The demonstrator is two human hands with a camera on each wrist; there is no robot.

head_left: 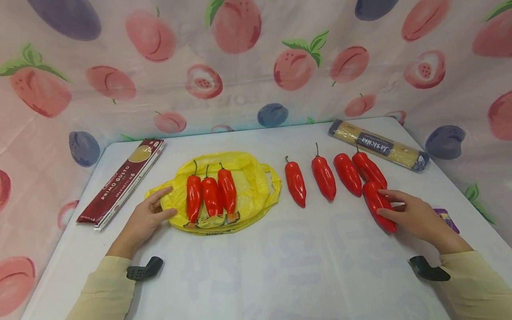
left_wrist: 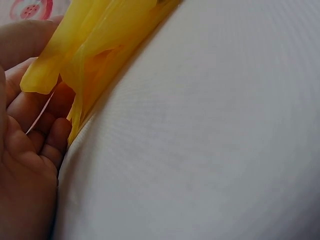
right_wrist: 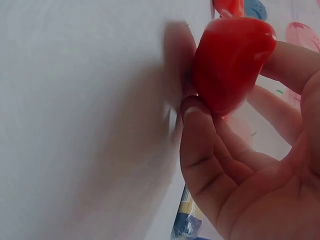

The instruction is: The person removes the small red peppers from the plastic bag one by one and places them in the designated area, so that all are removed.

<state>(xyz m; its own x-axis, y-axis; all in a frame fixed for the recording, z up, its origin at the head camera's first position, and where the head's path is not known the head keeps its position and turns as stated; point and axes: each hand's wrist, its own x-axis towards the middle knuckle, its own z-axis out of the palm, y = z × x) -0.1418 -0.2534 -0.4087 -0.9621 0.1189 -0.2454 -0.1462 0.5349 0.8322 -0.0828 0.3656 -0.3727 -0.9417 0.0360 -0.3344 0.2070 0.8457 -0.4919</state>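
Observation:
My left hand (head_left: 149, 216) grips the left edge of a yellow plastic bag (head_left: 256, 195); in the left wrist view its fingers curl around the thin yellow film (left_wrist: 95, 55). Three red peppers (head_left: 210, 196) with dark stems lie side by side on the bag. On the right, my right hand (head_left: 416, 218) pinches another red pepper (head_left: 376, 202) between thumb and fingers. The right wrist view shows that pepper (right_wrist: 230, 65) end-on, close over the white table. Its stem end overlaps a neighbouring pepper (head_left: 369, 168) in the head view.
More loose red peppers (head_left: 296, 183) lie in a row between bag and right hand. A maroon spaghetti pack (head_left: 122, 182) is at left, a clear pasta pack (head_left: 378, 144) at back right. Behind my right hand sits a small purple packet (head_left: 447, 220). Fruit-print cloth (head_left: 240, 89) hangs behind the table.

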